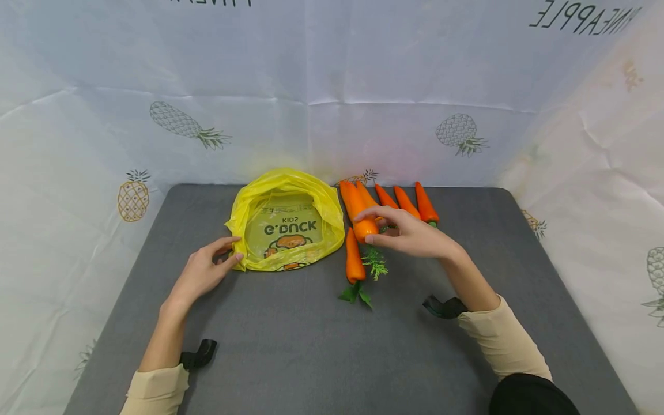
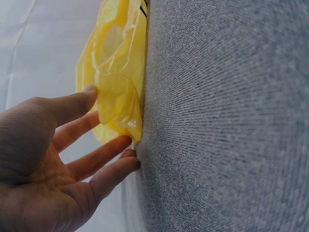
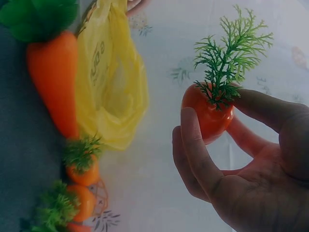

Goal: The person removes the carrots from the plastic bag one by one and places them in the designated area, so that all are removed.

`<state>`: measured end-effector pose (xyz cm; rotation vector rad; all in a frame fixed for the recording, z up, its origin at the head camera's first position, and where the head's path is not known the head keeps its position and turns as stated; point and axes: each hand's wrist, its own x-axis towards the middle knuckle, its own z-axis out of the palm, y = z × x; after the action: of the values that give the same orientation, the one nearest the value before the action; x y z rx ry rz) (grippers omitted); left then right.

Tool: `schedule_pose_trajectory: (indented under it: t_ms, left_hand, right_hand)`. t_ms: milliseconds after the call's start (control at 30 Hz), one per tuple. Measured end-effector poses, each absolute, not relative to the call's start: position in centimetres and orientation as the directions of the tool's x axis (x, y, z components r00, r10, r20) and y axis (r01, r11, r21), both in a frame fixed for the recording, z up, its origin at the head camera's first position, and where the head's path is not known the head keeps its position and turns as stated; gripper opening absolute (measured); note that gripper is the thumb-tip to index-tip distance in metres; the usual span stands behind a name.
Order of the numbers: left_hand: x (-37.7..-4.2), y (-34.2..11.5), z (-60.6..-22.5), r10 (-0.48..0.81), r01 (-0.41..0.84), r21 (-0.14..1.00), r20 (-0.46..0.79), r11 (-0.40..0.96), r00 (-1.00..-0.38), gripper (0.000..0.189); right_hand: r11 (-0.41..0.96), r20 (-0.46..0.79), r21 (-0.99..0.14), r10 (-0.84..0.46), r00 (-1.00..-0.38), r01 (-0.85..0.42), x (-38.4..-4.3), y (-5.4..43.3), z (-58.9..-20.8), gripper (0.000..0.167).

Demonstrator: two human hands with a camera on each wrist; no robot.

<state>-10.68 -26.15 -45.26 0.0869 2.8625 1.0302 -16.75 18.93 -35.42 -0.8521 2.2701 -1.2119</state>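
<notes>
My right hand [image 1: 410, 233] holds an orange carrot [image 1: 354, 202] around its thick leafy end, thumb on one side and fingers on the other. In the right wrist view, feathery green leaves [image 3: 224, 63] stick up from that carrot's top. My left hand [image 1: 202, 271] touches the left edge of a yellow plastic bag [image 1: 332, 222] with its fingertips, thumb and fingers spread apart. The bag lies with its mouth spread wide, and printed lettering shows inside. Another carrot [image 1: 355, 264] with broad green leaves lies just below the held one.
Several more carrots [image 1: 425, 202] lie in a row at the table's back edge, right of the bag. The grey table [image 1: 311, 357] meets a white cloth backdrop [image 1: 332, 138] printed with pineapples. Dark straps [image 1: 447, 307] hang at both wrists.
</notes>
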Motion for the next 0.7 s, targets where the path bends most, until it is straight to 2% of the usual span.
schedule_pose_trajectory:
  t_ms: [433,700]
  left_hand:
    - [-10.7,-26.1,-45.2,0.094,0.03,0.636,-0.067,0.771,-0.993,0.054]
    - [-10.7,-26.1,-45.1,0.093,0.026,0.639,-0.073,0.769,-0.993,0.054]
  right_hand:
    - [0.498,-0.108,-0.811,-0.642,-0.759,-0.306,-15.1,22.3,-37.7,0.043]
    - [0.52,-0.173,-0.819,-0.626,-0.76,-0.243,-13.9,23.6,-39.0,0.044]
